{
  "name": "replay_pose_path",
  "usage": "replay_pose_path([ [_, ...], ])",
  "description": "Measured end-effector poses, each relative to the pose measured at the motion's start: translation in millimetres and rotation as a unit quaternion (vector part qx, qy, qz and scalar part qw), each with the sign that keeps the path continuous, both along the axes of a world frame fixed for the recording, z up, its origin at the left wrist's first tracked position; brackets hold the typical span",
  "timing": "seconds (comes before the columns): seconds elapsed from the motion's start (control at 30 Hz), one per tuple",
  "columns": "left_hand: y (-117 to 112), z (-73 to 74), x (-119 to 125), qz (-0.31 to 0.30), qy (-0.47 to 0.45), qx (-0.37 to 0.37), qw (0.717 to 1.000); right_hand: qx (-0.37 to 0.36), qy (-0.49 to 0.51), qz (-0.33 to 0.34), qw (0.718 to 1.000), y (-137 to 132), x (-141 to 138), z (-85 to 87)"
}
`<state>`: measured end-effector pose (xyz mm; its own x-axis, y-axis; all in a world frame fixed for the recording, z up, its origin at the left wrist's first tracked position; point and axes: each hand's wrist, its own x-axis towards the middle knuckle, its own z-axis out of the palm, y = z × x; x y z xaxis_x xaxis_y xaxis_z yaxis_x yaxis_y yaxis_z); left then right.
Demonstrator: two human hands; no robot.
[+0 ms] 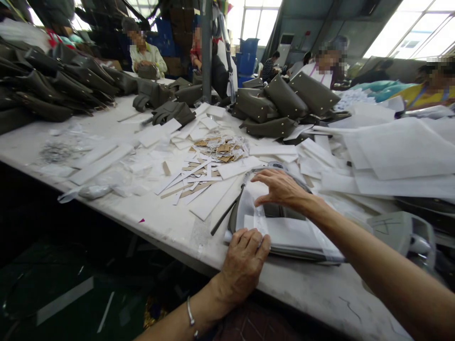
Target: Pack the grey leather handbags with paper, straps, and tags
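A dark grey handbag point(287, 211) lies flat at the table's near edge, partly covered by white sheets point(296, 233) and clear plastic film. My left hand point(246, 260) has its fingers curled over the bag's near left corner, gripping the layered edge. Above the middle of the bag hovers my right hand point(280, 190), its thumb and fingers spread apart with nothing between them. A thin dark strap point(227, 214) sticks out from the bag's left side onto the table. My right forearm hides part of the bag's right side.
Paper strips point(194, 180) and a heap of brown tags point(223, 148) lie beyond the bag. Dark bags are piled at the left point(71, 78) and centre right point(280, 102). White foam sheets point(401, 147) and a grey tape dispenser point(394, 237) are at right. Several people sit across the table.
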<state>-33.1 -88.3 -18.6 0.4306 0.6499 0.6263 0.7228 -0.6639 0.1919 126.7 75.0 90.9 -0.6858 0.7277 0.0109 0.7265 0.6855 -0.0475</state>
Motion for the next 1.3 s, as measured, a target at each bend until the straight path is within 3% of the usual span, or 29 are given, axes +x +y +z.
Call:
replay_pose_path([
  [0.17, 2.9, 0.9, 2.0, 0.005, -0.002, 0.006, 1.000, -0.144, 0.087, -0.119, 0.979, -29.3, 12.7, -39.8],
  [0.23, 5.5, 7.8, 1.9, 0.002, -0.007, -0.011, 1.000, -0.162, 0.120, -0.157, 0.967, -34.0, 10.5, -49.2],
  [0.33, 9.1, 28.7, -4.6, -0.023, -0.012, -0.094, 0.995, -0.173, 0.144, -0.172, 0.959, -37.4, 7.2, -49.0],
  [0.43, 15.9, 53.8, -22.1, -0.102, -0.031, -0.230, 0.967, -0.220, 0.151, -0.197, 0.943, -46.5, 7.0, -45.3],
  [0.53, 40.0, 70.8, -44.0, -0.143, -0.066, -0.330, 0.931, -0.237, 0.178, -0.221, 0.929, -59.6, 8.1, -49.1],
  [0.63, 93.2, 77.4, -50.6, -0.078, -0.039, -0.312, 0.946, -0.236, 0.209, -0.242, 0.918, -66.8, 7.8, -55.7],
  [0.7, 138.8, 78.2, -37.2, -0.042, 0.023, -0.251, 0.967, -0.247, 0.215, -0.253, 0.910, -66.4, 6.9, -58.5],
  [0.8, 201.3, 75.1, 5.2, -0.069, 0.062, -0.221, 0.971, -0.272, 0.226, -0.257, 0.899, -61.7, 5.7, -60.9],
  [0.9, 242.1, 66.8, 50.6, -0.098, 0.082, -0.203, 0.971, -0.275, 0.245, -0.261, 0.892, -57.8, 5.7, -64.2],
  [1.0, 263.3, 55.9, 78.1, -0.099, 0.072, -0.201, 0.972, -0.274, 0.253, -0.270, 0.888, -56.5, 6.5, -67.7],
  [1.1, 275.1, 51.4, 85.4, -0.095, 0.050, -0.215, 0.971, -0.270, 0.254, -0.277, 0.887, -56.4, 6.5, -68.9],
  [1.3, 272.7, 68.0, 69.4, -0.108, 0.007, -0.301, 0.948, -0.248, 0.279, -0.267, 0.888, -58.1, 7.5, -65.1],
])
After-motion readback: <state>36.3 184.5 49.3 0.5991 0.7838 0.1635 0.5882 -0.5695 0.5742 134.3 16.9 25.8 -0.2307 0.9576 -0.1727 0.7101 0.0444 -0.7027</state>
